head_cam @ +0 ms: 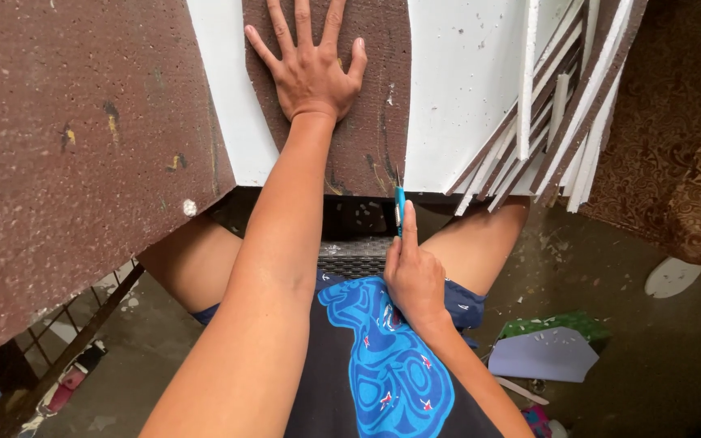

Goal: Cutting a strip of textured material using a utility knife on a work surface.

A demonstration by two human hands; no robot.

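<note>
Forearm closest to the lens is our left one, running up the middle of the frame to the left hand (310,69), which lies open and flat, fingers spread, on the brown strip (367,122) at top centre. Right hand (414,276), centre frame just below the bench edge, is closed round a blue craft knife (399,207), index finger laid along the handle, blade tip up at the strip's near right corner, where brown meets white.

Strip sits on the white foam sheet (464,81), w/ white showing both sides of it, so the cut line looks to be the strip's right edge. To do this well, we'd judge: keep the left palm pressing hard so the strip can't creep, and keep those fingers left of the line, well clear of the blade path. Blade shd stay upright against the edge, not leaning in. Light first pass, then deeper ones; foam tears if forced. The pull comes toward our lap, so knees shd stay apart and the stroke short.

Further out: stack of cut boards (553,122) fans at upper right, brown-faced w/ white cores, near the sheet. Big brown panel (75,146) fills upper left. Floor (659,365) at lower right carries a pale paper piece (545,357) and white crumbs.
</note>
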